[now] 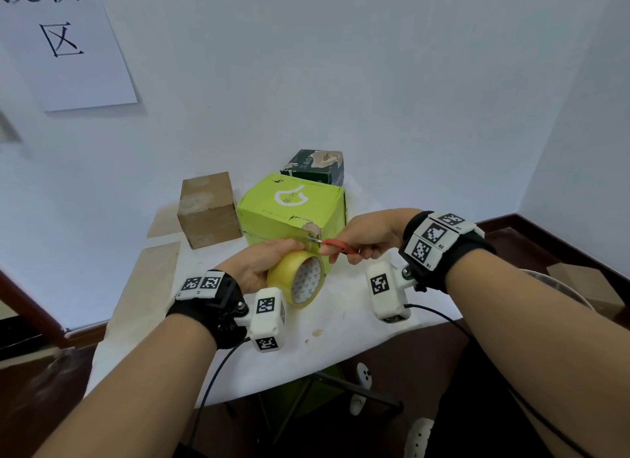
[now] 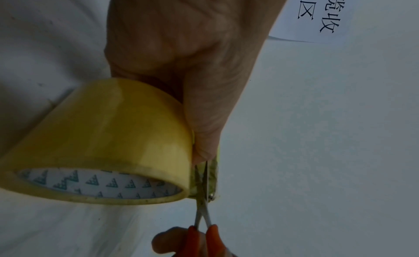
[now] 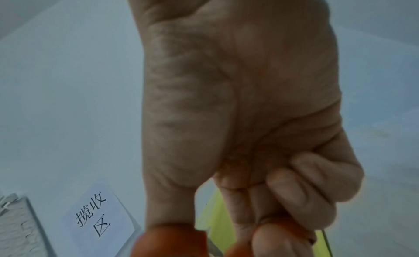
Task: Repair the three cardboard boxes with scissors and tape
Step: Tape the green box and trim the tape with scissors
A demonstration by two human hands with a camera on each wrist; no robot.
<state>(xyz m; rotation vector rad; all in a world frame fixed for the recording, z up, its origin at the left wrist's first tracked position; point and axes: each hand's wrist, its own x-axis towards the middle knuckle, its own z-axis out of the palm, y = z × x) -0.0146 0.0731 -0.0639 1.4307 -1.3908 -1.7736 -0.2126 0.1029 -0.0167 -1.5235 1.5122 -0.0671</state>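
A lime-green box stands mid-table with a torn front corner. My left hand grips a yellow tape roll just below that corner; the roll fills the left wrist view under my left hand. My right hand holds red-handled scissors, their blades at the strip between roll and box. In the left wrist view the scissors have their blades slightly parted across the strip. My right hand has thumb and fingers in the orange handles. A brown box and a dark green box stand behind.
The table has a white cover and sits in a wall corner. A paper sign hangs on the left wall. Cables run from both wrist cameras over the table's front edge. A chair base shows below the table.
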